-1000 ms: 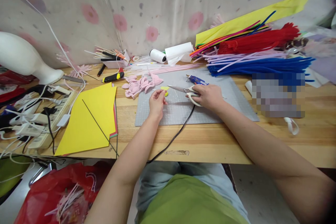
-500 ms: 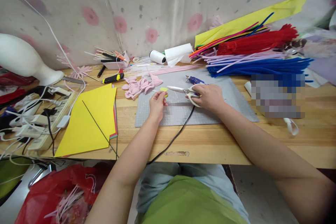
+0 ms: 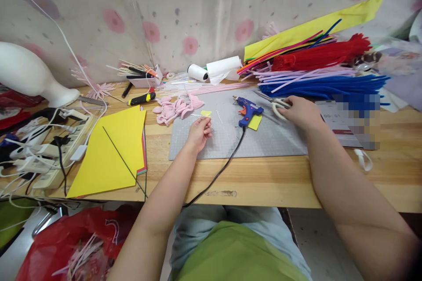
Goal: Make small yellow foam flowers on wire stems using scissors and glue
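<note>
My left hand (image 3: 199, 134) rests over the left part of the grey cutting mat (image 3: 227, 145), fingers pinched together. Whatever is between them is too small or hidden to make out. A small yellow piece (image 3: 206, 113) lies just beyond its fingertips, beside a thin white stick. In my right hand (image 3: 301, 112) are scissors (image 3: 280, 109), gripped by the handles, blades pointing left over the mat. Left of the scissors lies a blue hot glue gun (image 3: 249, 110), partly over another yellow piece (image 3: 255, 123).
Pink fuzzy shapes (image 3: 178, 109) sit at the mat's left. Yellow sheets (image 3: 112, 149) and a power strip (image 3: 62, 151) are farther left. Blue (image 3: 323, 85) and red pipe cleaners (image 3: 319, 55) lie at back right. The glue gun's black cord (image 3: 219, 173) crosses the front edge.
My right hand has carried the scissors right, away from my left hand, uncovering the glue gun. My left hand stays nearly in place, slightly lower.
</note>
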The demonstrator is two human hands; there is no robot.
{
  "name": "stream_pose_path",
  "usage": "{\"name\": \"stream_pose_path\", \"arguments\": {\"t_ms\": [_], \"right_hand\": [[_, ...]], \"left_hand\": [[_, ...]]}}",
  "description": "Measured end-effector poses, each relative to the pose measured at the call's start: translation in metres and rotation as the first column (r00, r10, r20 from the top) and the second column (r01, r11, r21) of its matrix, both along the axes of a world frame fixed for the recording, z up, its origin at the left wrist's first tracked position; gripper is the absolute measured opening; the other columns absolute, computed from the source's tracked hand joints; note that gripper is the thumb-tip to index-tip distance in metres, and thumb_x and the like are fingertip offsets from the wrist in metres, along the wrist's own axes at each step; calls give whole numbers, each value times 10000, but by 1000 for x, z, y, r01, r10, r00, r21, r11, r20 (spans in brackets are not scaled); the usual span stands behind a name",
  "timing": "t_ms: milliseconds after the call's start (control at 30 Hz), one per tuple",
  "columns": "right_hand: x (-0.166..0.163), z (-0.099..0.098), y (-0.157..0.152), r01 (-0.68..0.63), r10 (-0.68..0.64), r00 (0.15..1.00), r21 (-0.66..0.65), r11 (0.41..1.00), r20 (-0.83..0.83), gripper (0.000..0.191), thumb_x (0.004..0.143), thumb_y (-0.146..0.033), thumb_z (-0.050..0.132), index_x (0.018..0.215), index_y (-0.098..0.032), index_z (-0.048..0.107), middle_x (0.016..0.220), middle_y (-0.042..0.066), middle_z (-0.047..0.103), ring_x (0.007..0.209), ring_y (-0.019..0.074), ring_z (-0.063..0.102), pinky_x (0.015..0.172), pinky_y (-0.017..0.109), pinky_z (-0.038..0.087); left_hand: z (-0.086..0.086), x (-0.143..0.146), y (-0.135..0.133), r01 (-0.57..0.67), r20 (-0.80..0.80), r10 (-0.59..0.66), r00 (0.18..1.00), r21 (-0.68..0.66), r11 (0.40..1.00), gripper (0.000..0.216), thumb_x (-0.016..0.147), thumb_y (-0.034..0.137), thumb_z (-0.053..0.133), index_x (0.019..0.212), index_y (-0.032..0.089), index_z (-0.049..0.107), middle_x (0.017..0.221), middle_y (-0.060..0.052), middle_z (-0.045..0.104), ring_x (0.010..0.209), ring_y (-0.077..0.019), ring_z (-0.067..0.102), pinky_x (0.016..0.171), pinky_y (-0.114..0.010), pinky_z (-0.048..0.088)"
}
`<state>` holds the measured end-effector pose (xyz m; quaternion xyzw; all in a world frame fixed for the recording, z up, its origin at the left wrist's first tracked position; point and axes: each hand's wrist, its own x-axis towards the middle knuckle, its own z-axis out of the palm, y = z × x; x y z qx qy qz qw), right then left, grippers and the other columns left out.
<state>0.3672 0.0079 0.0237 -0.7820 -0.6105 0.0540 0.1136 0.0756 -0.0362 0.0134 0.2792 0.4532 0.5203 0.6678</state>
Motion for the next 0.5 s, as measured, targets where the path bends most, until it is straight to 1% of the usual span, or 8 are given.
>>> {"name": "stream_pose_path", "arguments": {"t_ms": [67, 167, 267, 333, 367, 400, 467, 500], "right_hand": [[5, -6, 3, 0, 0, 1000, -20, 1000, -21, 380, 720, -425, 607, 994, -166, 661, 938, 155, 658, 750, 200, 527, 625, 314, 293], [8, -9, 7, -25, 25, 998, -4, 1000, -51, 325, 681, -362, 666, 918, -141, 684, 947, 172, 644, 744, 192, 518, 642, 316, 316], [0, -2, 7, -79, 90, 993, 145, 986, -78, 283, 668, -301, 687, 889, -124, 679, 942, 171, 634, 800, 204, 518, 692, 320, 342], [-18, 5, 3, -133, 184, 968, 274, 953, -169, 199, 737, -308, 619, 843, -145, 664, 878, 129, 641, 791, 195, 525, 701, 316, 357], [-32, 8, 0, -165, 255, 932, 328, 930, -256, 176, 774, -308, 566, 829, -162, 649, 841, 97, 643, 760, 180, 531, 689, 306, 365], [-48, 9, -3, -209, 343, 874, 371, 905, -343, 179, 796, -320, 530, 830, -177, 633, 813, 69, 640, 737, 169, 534, 680, 295, 375], [-83, 8, -9, -406, 527, 694, 337, 849, -491, 188, 811, -341, 491, 821, -188, 601, 773, 40, 632, 717, 157, 544, 666, 277, 391], [-99, 6, -11, -499, 574, 615, 297, 814, -541, 201, 818, -355, 474, 812, -189, 587, 753, 33, 626, 705, 153, 546, 659, 272, 394]], "left_hand": [[0, 0, -1, 12, -30, -11, 999, 7, 1000, 137, 710, 216, 617, 752, 145, 507, 589, 78, 425, 375, 15, 274, 366, -126, 285], [-4, 2, 0, -7, -107, 13, 994, 60, 998, 128, 715, 228, 608, 746, 148, 512, 571, 80, 412, 377, 5, 278, 367, -136, 307], [-11, 5, 1, -41, -244, 79, 967, 160, 986, 123, 726, 236, 592, 722, 158, 497, 542, 80, 405, 378, -14, 290, 361, -154, 345], [-16, 6, 2, -32, -322, 105, 941, 226, 974, 126, 734, 251, 588, 728, 163, 498, 525, 79, 397, 388, -27, 312, 356, -160, 363], [-19, 6, 3, -15, -351, 108, 930, 255, 967, 131, 735, 263, 591, 739, 165, 504, 527, 77, 397, 396, -32, 323, 352, -160, 369], [-21, 6, 3, 4, -374, 106, 921, 282, 959, 141, 734, 276, 596, 750, 165, 511, 534, 74, 400, 405, -35, 332, 347, -158, 370], [-24, 6, 3, 40, -411, 101, 906, 320, 946, 167, 726, 302, 611, 763, 166, 522, 558, 67, 411, 422, -35, 346, 338, -149, 366], [-25, 6, 2, 53, -424, 97, 900, 329, 943, 180, 721, 312, 618, 766, 165, 526, 568, 64, 416, 428, -34, 352, 335, -143, 361]]}}
